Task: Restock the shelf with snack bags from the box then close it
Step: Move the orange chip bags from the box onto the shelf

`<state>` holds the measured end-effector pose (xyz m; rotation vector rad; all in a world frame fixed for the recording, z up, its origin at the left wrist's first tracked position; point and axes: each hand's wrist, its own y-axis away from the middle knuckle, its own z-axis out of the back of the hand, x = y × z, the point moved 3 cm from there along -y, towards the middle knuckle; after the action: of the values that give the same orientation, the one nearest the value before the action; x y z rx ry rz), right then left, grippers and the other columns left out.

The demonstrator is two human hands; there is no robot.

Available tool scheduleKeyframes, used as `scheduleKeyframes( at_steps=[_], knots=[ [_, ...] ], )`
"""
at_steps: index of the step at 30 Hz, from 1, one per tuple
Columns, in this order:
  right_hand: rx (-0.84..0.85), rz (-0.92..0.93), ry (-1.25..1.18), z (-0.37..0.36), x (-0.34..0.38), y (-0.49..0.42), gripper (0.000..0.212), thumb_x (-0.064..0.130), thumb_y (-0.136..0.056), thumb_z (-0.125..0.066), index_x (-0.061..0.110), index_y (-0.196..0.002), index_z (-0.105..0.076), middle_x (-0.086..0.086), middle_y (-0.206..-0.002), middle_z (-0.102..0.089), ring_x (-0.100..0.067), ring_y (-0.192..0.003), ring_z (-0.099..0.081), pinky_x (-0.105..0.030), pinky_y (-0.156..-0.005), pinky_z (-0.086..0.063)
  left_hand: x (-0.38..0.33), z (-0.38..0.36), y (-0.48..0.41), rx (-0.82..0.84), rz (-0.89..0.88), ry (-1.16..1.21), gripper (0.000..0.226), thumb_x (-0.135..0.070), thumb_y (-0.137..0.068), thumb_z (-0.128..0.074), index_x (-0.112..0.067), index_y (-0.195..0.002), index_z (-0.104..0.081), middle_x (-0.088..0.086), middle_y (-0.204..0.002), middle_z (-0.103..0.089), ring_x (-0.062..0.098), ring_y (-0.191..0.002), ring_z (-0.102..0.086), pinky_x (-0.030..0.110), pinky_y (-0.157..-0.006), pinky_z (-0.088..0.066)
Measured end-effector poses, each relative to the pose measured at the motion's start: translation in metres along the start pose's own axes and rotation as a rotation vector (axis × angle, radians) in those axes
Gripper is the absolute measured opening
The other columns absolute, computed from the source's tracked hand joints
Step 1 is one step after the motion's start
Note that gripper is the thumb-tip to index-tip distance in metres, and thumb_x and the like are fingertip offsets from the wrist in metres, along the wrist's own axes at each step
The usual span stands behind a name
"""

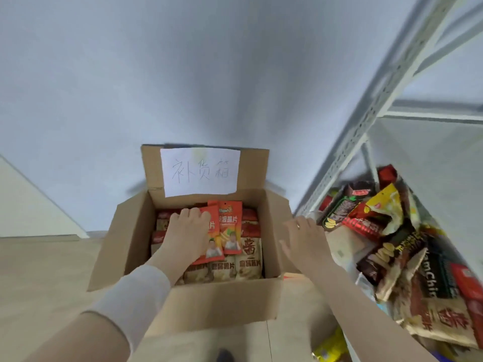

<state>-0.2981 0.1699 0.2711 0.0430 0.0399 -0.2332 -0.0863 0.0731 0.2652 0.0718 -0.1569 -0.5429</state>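
An open cardboard box [224, 299] stands on the floor in front of me, with a handwritten paper label [200, 172] on its raised back flap. Inside lie several snack bags: beige ones [248, 257] along the bottom and two orange-red ones [230, 226] on top. My left hand [187, 231] is inside the box, fingers curled over the orange-red bags. My right hand [304, 237] hovers open over the box's right flap, holding nothing. A ring shows on one of its fingers.
A white metal shelf [376, 111] stands at the right, its lowest level piled with several mixed snack bags [386, 246]. A pale wall is behind the box. Light wooden floor [44, 270] lies to the left. A yellow bag [329, 348] lies near the bottom edge.
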Motion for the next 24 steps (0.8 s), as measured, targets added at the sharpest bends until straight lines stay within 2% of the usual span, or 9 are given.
scheduleKeyframes(
  at_steps=[3, 5, 7, 10, 13, 16, 19, 21, 24],
  knots=[
    [0.066, 0.077, -0.039, -0.032, 0.033, -0.044, 0.038, 0.036, -0.089, -0.053, 0.017, -0.122, -0.051, -0.006, -0.120, -0.052, -0.026, -0.112, -0.048, -0.037, -0.091, -0.038, 0.038, -0.035, -0.016, 0.108, 0.110, 0.035, 0.039, -0.037, -0.086, -0.060, -0.019, -0.119, -0.050, 0.003, -0.114, -0.055, 0.025, -0.107, -0.053, 0.036, -0.086, -0.045],
    [0.085, 0.122, -0.054, -0.055, 0.054, -0.064, 0.039, 0.039, -0.093, -0.043, 0.020, -0.128, -0.044, -0.002, -0.127, -0.045, -0.022, -0.118, -0.042, -0.033, -0.096, -0.035, 0.059, -0.058, -0.022, 0.164, 0.179, 0.099, 0.035, -0.034, -0.075, -0.074, -0.017, -0.103, -0.060, 0.004, -0.098, -0.061, 0.026, -0.092, -0.060, 0.037, -0.075, -0.051],
    [0.124, 0.129, -0.067, -0.076, 0.071, -0.080, 0.039, 0.039, -0.093, -0.043, 0.021, -0.127, -0.045, -0.001, -0.127, -0.045, -0.021, -0.117, -0.043, -0.031, -0.094, -0.037, 0.074, -0.083, -0.027, 0.206, 0.217, 0.140, 0.033, -0.036, -0.082, -0.066, -0.018, -0.108, -0.058, 0.004, -0.105, -0.060, 0.026, -0.100, -0.058, 0.037, -0.081, -0.049],
    [0.206, 0.088, -0.073, -0.111, 0.088, -0.102, 0.036, 0.035, -0.083, -0.061, 0.015, -0.113, -0.059, -0.005, -0.111, -0.057, -0.024, -0.101, -0.055, -0.035, -0.079, -0.046, 0.089, -0.123, -0.047, 0.225, 0.193, 0.167, 0.036, -0.037, -0.091, -0.052, -0.018, -0.121, -0.048, 0.004, -0.122, -0.053, 0.026, -0.117, -0.048, 0.037, -0.091, -0.041],
    [0.296, 0.031, -0.053, -0.156, 0.095, -0.114, 0.038, 0.029, -0.065, -0.079, 0.012, -0.097, -0.067, -0.008, -0.093, -0.063, -0.026, -0.081, -0.062, -0.037, -0.061, -0.050, 0.092, -0.160, -0.070, 0.287, 0.203, 0.219, 0.036, -0.036, -0.091, -0.051, -0.018, -0.122, -0.048, 0.004, -0.122, -0.053, 0.025, -0.115, -0.049, 0.036, -0.090, -0.041],
    [0.332, -0.001, -0.050, -0.187, 0.098, -0.128, 0.043, 0.026, -0.053, -0.086, 0.011, -0.090, -0.068, -0.010, -0.086, -0.065, -0.027, -0.074, -0.064, -0.037, -0.055, -0.051, 0.089, -0.197, -0.094, 0.375, 0.177, 0.225, 0.040, -0.032, -0.092, -0.049, -0.016, -0.128, -0.042, 0.004, -0.127, -0.050, 0.024, -0.119, -0.047, 0.035, -0.091, -0.041],
    [0.406, -0.023, -0.064, -0.218, 0.096, -0.136, 0.045, 0.024, -0.054, -0.086, 0.009, -0.093, -0.068, -0.011, -0.087, -0.065, -0.029, -0.076, -0.063, -0.038, -0.057, -0.051, 0.086, -0.226, -0.112, 0.449, 0.178, 0.290, 0.041, -0.038, -0.091, -0.051, -0.018, -0.126, -0.042, 0.004, -0.127, -0.049, 0.023, -0.118, -0.047, 0.035, -0.093, -0.042],
    [0.441, -0.073, -0.102, -0.238, 0.092, -0.150, 0.044, 0.028, -0.069, -0.077, 0.010, -0.107, -0.064, -0.011, -0.102, -0.063, -0.029, -0.092, -0.061, -0.040, -0.069, -0.050, 0.084, -0.252, -0.129, 0.482, 0.240, 0.394, 0.041, -0.039, -0.091, -0.052, -0.019, -0.125, -0.043, 0.003, -0.127, -0.050, 0.022, -0.119, -0.047, 0.034, -0.094, -0.043],
    [0.471, -0.144, -0.167, -0.283, 0.086, -0.177, 0.047, 0.043, -0.089, -0.051, 0.016, -0.128, -0.046, -0.004, -0.125, -0.050, -0.022, -0.115, -0.048, -0.034, -0.087, -0.044, 0.084, -0.300, -0.150, 0.498, 0.529, 0.777, 0.043, -0.038, -0.086, -0.061, -0.017, -0.119, -0.045, 0.004, -0.122, -0.053, 0.022, -0.112, -0.051, 0.033, -0.086, -0.047]
  ],
)
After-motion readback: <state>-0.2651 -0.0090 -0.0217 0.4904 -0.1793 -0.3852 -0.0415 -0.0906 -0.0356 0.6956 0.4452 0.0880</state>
